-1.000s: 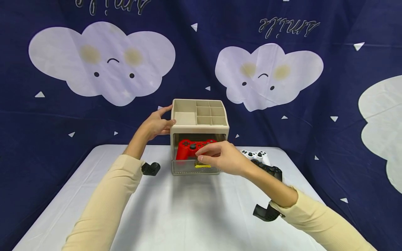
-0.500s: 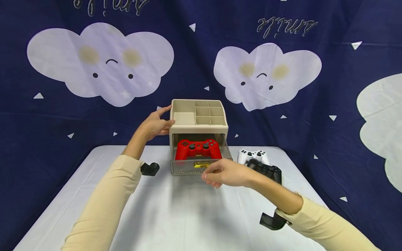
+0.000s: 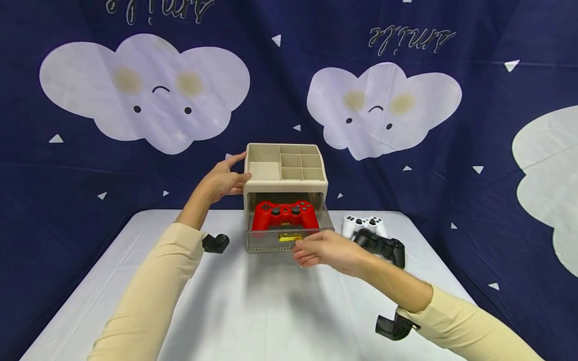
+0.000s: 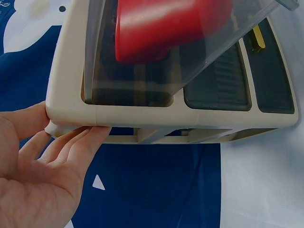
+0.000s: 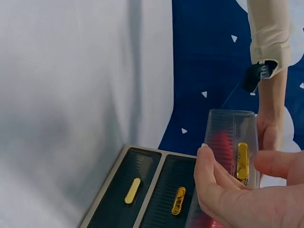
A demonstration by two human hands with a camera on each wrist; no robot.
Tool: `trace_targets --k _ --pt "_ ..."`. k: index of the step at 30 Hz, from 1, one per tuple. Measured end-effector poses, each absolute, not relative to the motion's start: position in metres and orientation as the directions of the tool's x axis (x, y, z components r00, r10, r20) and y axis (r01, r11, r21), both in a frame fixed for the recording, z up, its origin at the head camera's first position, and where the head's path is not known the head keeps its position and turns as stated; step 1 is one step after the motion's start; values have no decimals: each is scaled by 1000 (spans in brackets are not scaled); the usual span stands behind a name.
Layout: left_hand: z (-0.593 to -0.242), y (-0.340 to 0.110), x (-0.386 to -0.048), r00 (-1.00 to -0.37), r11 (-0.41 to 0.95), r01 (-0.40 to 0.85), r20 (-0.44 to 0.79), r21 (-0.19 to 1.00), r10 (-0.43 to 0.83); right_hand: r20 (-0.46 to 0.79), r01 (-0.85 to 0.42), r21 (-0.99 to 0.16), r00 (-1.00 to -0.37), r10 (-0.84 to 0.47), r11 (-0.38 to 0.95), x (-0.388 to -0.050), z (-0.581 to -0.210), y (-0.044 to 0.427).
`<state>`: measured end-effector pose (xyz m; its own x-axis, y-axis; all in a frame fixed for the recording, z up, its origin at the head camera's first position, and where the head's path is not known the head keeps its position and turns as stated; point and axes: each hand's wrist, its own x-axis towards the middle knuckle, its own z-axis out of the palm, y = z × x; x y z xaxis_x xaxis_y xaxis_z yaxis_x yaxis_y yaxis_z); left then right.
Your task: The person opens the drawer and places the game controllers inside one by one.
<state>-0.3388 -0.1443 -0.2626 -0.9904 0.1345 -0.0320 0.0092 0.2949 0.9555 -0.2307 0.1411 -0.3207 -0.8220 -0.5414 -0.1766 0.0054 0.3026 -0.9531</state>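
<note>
A beige plastic desktop cabinet (image 3: 285, 186) with rounded corners stands near the far edge of a white, cloth-covered table (image 3: 253, 311). Its top is a molded tray, with one large compartment (image 3: 264, 170) at the left and six small square ones at the right. Below that, a smoky, see-through plastic drawer (image 3: 266, 243) stands pulled out past the front, and in it lies a glossy red game controller (image 3: 285, 214) with dark thumbsticks, its grips toward you. The drawer's front panel carries a shiny gold, oblong handle (image 3: 289, 237). The right wrist view adds two dark, ribbed lower drawers (image 5: 118, 190), closed, each with a similar handle. Your left hand (image 3: 226, 178) grips the cabinet's upper left side, thumb over the top rim, fingers along the wall. Your right hand (image 3: 325, 250) is at the drawer front, thumb and fingers moderately spread on either side of the handle; whether they touch it, you cannot tell. To the right of the cabinet, a white game controller (image 3: 364, 220) and a black game controller (image 3: 379, 244) lie close together, inside the table's right edge. The white surface stretches toward you from the drawer; behind hangs navy fabric (image 3: 280, 80) printed with pale clouds.
</note>
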Motion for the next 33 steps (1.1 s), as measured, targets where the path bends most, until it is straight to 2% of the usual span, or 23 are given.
trace_targets --k 12,18,33 --pt "-263 -145 -341 -990 287 10 -31 958 136 -156 92 -985 -844 -513 148 -235 -324 135" --pt "-263 -145 -341 -990 278 5 -36 960 139 -174 124 -983 -861 -478 134 -237 -325 132" --pt "-264 -144 -341 -990 259 -9 -45 966 135 -154 112 -986 -899 -409 124 -251 -322 122"
